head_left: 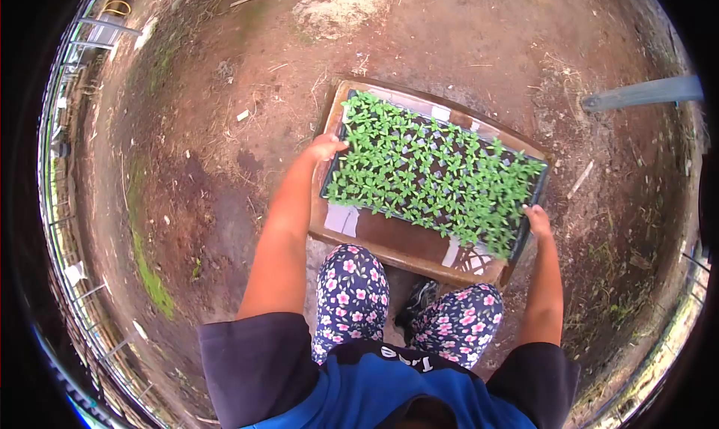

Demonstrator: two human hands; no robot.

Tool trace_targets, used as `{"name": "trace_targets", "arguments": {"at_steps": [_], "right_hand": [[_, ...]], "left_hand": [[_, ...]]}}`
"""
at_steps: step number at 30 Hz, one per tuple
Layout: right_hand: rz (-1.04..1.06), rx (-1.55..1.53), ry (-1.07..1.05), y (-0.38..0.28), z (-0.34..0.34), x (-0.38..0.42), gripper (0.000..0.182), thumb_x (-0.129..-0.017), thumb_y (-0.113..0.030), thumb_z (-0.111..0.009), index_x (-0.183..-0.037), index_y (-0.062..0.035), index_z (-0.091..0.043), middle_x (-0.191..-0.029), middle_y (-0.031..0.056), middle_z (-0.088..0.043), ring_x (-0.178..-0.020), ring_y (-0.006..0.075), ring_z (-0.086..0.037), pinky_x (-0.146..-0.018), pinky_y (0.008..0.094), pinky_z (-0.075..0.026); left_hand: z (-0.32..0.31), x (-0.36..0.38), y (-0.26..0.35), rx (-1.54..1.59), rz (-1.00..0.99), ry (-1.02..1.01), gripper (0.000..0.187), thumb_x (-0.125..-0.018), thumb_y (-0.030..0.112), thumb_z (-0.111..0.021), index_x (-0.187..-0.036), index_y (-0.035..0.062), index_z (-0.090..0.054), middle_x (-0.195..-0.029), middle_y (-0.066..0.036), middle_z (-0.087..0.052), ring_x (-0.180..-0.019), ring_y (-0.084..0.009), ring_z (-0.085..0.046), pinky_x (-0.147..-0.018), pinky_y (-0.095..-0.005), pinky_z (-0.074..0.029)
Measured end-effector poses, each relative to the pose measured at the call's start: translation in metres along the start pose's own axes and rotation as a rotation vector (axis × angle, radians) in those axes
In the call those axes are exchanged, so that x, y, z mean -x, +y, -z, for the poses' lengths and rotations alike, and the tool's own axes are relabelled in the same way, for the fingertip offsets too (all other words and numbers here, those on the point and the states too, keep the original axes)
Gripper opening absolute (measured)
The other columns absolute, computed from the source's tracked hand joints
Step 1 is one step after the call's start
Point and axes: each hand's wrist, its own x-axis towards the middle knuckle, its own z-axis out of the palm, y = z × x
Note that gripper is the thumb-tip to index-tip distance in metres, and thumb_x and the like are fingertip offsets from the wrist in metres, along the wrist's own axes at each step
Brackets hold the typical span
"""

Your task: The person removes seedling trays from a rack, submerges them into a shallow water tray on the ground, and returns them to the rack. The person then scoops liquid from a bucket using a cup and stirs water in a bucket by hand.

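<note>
A black seedling tray [363,210] full of small green seedlings [438,171] lies over a brown rectangular basin [408,263] of murky water. My left hand [327,147] grips the tray's left short edge, thumb over the rim and the other fingers hidden beneath. On the opposite short edge, my right hand [536,219] is closed round the rim near its lower corner. The tray sits slightly slanted, its right end nearer to me. Light patches show in the water along the basin's near and far sides.
Bare brown soil [210,167] surrounds the basin. A grey post [644,94] stands at the right, and a pale sawdust-like heap [341,10] lies at the far side. My knees [352,294] are close against the basin's near edge.
</note>
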Motion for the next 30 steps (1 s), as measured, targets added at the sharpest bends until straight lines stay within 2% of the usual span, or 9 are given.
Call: {"name": "trace_targets", "arguments": {"at_steps": [2,3,9,14,18,20,23,26,30], "right_hand": [[0.140,0.090,0.057,-0.038,0.002,0.028,0.033,-0.071,-0.024,-0.060,-0.055,-0.0016,-0.041,-0.053,0.0030,-0.037,-0.052,0.0121,-0.036,-0.048,0.0321,-0.033],[0.208,0.010,0.116,-0.041,-0.005,0.033,0.031,-0.072,-0.022,-0.059,-0.056,-0.0019,-0.043,-0.053,0.0036,-0.039,-0.051,0.0119,-0.036,-0.049,0.0311,-0.033],[0.247,-0.356,0.135,-0.156,0.069,0.162,0.013,-0.075,-0.019,-0.056,-0.066,-0.0130,-0.050,-0.060,-0.0049,-0.044,-0.049,0.0076,-0.039,-0.042,0.0234,-0.032],[0.155,-0.666,-0.021,-0.201,0.269,0.287,0.009,-0.076,-0.014,-0.055,-0.082,-0.0072,-0.052,-0.076,-0.0011,-0.052,-0.066,0.0089,-0.049,-0.059,0.0236,-0.041],[0.145,-0.873,-0.038,-0.246,0.359,0.366,0.020,-0.077,-0.016,-0.056,-0.094,-0.0071,-0.052,-0.086,0.0009,-0.055,-0.076,0.0122,-0.052,-0.067,0.0301,-0.043],[0.171,-0.812,0.005,-0.258,0.364,0.371,0.018,-0.076,-0.017,-0.057,-0.091,-0.0089,-0.053,-0.082,-0.0003,-0.053,-0.075,0.0109,-0.050,-0.066,0.0295,-0.042],[0.327,-0.595,0.096,-0.308,0.344,0.385,0.011,-0.076,-0.011,-0.054,-0.068,-0.0117,-0.046,-0.065,-0.0042,-0.044,-0.057,0.0071,-0.040,-0.050,0.0236,-0.034],[0.570,-0.300,-0.031,-0.325,0.264,0.363,0.030,-0.072,-0.006,-0.055,-0.055,-0.0144,-0.031,-0.054,-0.0069,-0.027,-0.050,0.0044,-0.023,-0.044,0.0234,-0.019],[0.765,-0.072,-0.071,-0.356,0.221,0.376,0.028,-0.072,-0.006,-0.055,-0.056,-0.0106,-0.033,-0.054,-0.0063,-0.030,-0.051,0.0048,-0.026,-0.045,0.0228,-0.023]], "left_hand": [[-0.016,0.027,0.023,-0.440,-0.287,0.200,0.031,-0.072,0.032,-0.062,-0.073,0.0027,-0.050,-0.075,-0.014,-0.056,-0.070,-0.0268,-0.054,-0.064,-0.0375,-0.042],[-0.023,0.051,0.045,-0.540,-0.232,0.187,0.034,-0.073,0.027,-0.059,-0.095,0.0025,-0.052,-0.092,-0.021,-0.056,-0.090,-0.0344,-0.053,-0.077,-0.0400,-0.041],[0.004,0.205,0.126,-0.428,-0.263,0.337,0.024,-0.073,0.024,-0.056,-0.090,0.0062,-0.052,-0.088,-0.022,-0.056,-0.087,-0.0361,-0.053,-0.074,-0.0416,-0.042],[0.138,0.395,0.182,-0.021,-0.243,0.268,0.018,-0.071,0.019,-0.062,-0.081,0.0058,-0.054,-0.070,-0.002,-0.053,-0.065,-0.0111,-0.046,-0.060,-0.0269,-0.038],[0.182,0.511,0.213,0.416,-0.377,0.120,0.019,-0.072,0.017,-0.062,-0.086,0.0058,-0.057,-0.079,0.001,-0.055,-0.075,-0.0106,-0.048,-0.068,-0.0247,-0.038],[0.185,0.545,0.225,0.297,-0.386,0.146,0.021,-0.073,0.013,-0.060,-0.093,0.0070,-0.056,-0.087,0.000,-0.056,-0.082,-0.0110,-0.049,-0.075,-0.0247,-0.038],[0.142,0.548,0.219,0.357,-0.448,0.298,0.018,-0.070,0.012,-0.060,-0.064,0.0091,-0.044,-0.063,0.003,-0.042,-0.063,-0.0077,-0.037,-0.055,-0.0276,-0.034],[0.073,0.550,0.202,-0.030,-0.677,0.731,0.020,-0.062,0.014,-0.061,-0.061,0.0050,-0.044,-0.059,-0.012,-0.048,-0.054,-0.0256,-0.045,-0.052,-0.0364,-0.039],[0.043,0.596,0.149,0.216,-0.457,0.929,0.018,-0.063,0.010,-0.060,-0.064,0.0043,-0.042,-0.075,-0.016,-0.050,-0.076,-0.0316,-0.050,-0.066,-0.0397,-0.040]]}}
